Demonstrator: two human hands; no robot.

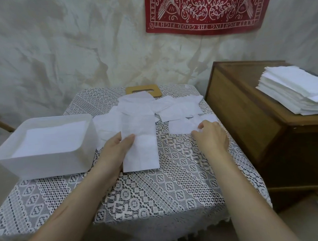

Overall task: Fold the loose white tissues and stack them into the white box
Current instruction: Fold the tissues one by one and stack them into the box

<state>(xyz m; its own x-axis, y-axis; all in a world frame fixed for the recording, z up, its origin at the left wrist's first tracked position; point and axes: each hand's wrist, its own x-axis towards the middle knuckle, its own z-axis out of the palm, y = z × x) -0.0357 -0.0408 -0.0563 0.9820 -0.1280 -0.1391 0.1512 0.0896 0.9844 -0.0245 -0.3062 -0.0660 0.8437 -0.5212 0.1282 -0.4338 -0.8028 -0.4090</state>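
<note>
**Ann:** Head view, and the left hand (117,146) has its thumb pressed on a long folded white paper tissue (140,151). The fingers are tucked beneath, pinching its left edge, just right of the open white plastic box (80,155).

**Ben:** And the right hand (212,136)?

**Ann:** Fingertips are curled in, nipping the near corner of a flat loose white tissue (180,127) on the white lace tablecloth (157,192). More crumpled white sheets (179,107) overlap behind it.

**Ben:** How's the box?

**Ann:** A smooth white layer (49,138) lies inside, so I'd say stacking is under way, with plenty left to fold.

**Ben:** How should that strip go in?

**Ann:** Level, I reckon. It's thin, soft, faintly crinkled paper, and it'll sag if held by one edge. Support it underneath, line its long sides up with the box walls, then lay it flat.

**Ben:** And the next one?

**Ann:** Lift it, don't drag it. That open, knobbly lace could catch a flimsy corner.
</note>
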